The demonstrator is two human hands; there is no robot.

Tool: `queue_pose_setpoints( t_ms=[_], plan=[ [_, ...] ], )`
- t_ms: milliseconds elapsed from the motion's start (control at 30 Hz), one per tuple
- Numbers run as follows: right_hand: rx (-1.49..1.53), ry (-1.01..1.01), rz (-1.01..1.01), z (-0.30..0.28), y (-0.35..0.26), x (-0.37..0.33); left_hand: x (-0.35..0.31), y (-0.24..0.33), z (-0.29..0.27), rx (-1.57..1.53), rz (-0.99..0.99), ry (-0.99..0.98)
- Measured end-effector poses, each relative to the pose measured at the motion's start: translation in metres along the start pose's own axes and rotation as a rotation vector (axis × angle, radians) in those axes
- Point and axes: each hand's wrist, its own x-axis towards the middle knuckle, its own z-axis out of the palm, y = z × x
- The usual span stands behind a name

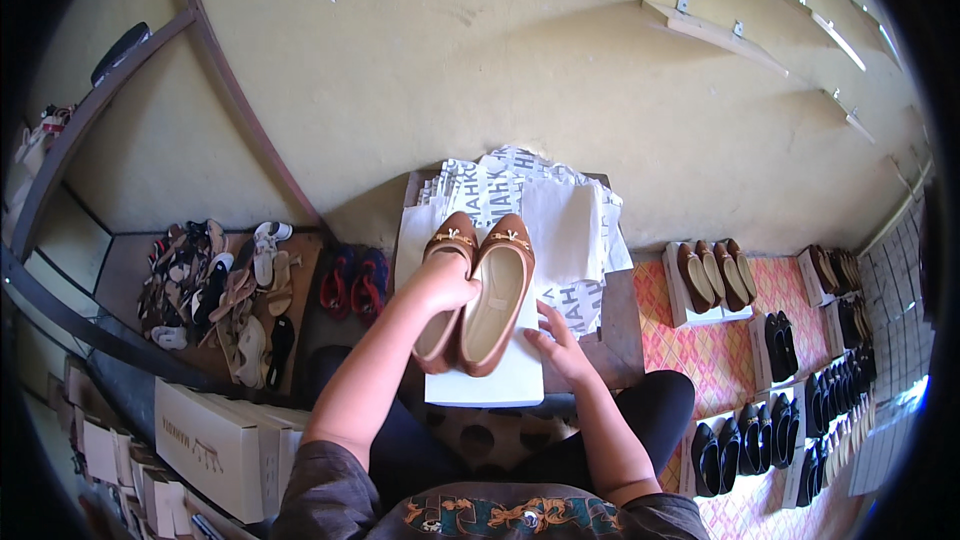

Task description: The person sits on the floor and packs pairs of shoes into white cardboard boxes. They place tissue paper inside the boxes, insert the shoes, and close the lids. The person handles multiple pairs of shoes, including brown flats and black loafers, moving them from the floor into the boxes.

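Observation:
A pair of brown pointed flats (500, 302) with gold bow trims and cream linings rests side by side over a white shoebox (485, 389). My left hand (450, 283) is closed around the inner sides of the two shoes, its fingers reaching into the openings. The left shoe is partly covered by that hand and wrist. At the box's right edge is my right hand (563, 347), thumb and fingers apart and touching the edge, with nothing held in it. Beneath and behind lie white printed paper sheets (560, 225) on a dark low table (624, 325).
Left of the table sit dark-and-red shoes (354, 285) and a board with a pile of sandals (190, 280). Shoeboxes (205, 445) stack at lower left. To the right, brown flats (737, 273) and rows of black flats (745, 440) stand on boxes over a patterned mat (710, 360).

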Motion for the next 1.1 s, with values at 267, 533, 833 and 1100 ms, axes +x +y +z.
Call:
queue_pose_setpoints(
  t_ms=[267,533,833,1100],
  plan=[
    [-0.040,-0.028,0.017,-0.001,-0.017,0.000,0.042,-0.014,-0.094,0.339,-0.011,0.162],
    [-0.068,-0.095,0.011,-0.009,-0.017,0.002,0.130,-0.058,-0.113,0.668,-0.085,0.263],
    [-0.033,-0.121,0.095,-0.012,-0.029,0.003,0.207,-0.105,-0.044,0.596,-0.029,0.196],
    [-0.136,-0.167,0.104,-0.015,-0.034,0.006,0.226,-0.111,-0.003,0.570,-0.002,0.180]
  ],
)
